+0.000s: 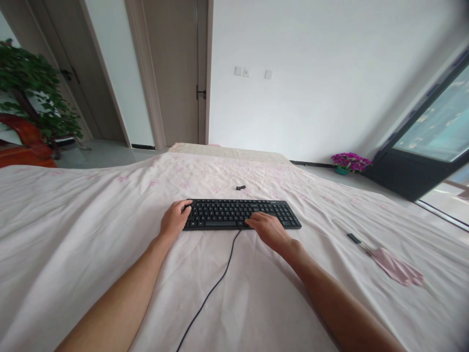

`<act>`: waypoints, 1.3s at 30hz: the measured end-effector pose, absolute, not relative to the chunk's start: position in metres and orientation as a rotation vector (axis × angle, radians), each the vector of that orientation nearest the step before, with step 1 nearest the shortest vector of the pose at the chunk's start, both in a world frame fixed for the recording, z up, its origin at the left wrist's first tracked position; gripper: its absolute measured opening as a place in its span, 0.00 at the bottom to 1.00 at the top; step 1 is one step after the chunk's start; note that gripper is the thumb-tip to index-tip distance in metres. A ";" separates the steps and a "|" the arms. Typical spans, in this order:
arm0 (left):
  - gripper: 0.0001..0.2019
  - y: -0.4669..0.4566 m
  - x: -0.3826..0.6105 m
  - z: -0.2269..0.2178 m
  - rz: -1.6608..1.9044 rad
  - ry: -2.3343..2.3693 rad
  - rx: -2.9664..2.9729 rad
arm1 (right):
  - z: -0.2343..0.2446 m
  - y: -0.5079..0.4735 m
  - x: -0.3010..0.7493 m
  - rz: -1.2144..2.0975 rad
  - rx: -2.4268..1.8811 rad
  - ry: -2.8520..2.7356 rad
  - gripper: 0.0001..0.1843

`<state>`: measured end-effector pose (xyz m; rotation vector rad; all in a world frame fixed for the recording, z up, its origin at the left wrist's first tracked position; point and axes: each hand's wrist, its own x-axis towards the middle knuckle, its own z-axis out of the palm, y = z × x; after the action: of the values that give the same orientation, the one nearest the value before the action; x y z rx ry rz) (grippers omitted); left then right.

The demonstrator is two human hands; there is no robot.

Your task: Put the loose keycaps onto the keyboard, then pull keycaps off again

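Note:
A black keyboard [220, 212] lies flat on a pale cloth with pink flower marks. At its left end, my left hand [175, 217] grips the edge, thumb over the keys and fingers at the far corner. My right hand [269, 226] rests on the keys right of the middle, its fingers bent and close together; whatever is under the fingertips is hidden. From the keyboard's near edge a thin black cable [216, 285] runs toward me. Just beyond the far edge lie small black pieces [241, 187], too small to name surely.
On the cloth [110, 234] to the right lies a pink cloth item [397, 266] with a dark clip-like piece [353, 238]. Purple flowers [351, 162] stand on the floor by the white wall. A leafy plant [32, 93] and a reddish wooden chair [27, 142] are at the left.

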<state>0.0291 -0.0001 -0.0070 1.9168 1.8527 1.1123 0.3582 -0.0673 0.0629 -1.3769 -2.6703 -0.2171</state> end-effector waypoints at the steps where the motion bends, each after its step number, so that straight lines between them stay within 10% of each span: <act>1: 0.16 0.000 0.029 -0.007 1.111 1.851 1.918 | 0.063 -0.069 0.357 -0.221 -1.390 -2.665 0.15; 39: 0.16 -0.002 0.029 -0.005 1.098 1.866 1.928 | 0.063 -0.071 0.349 -0.029 -1.666 -2.349 0.11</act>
<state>0.0294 -0.0022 -0.0048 1.9283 1.8661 1.0983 0.3492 -0.0709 0.0632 -1.6655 -2.3495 -0.0287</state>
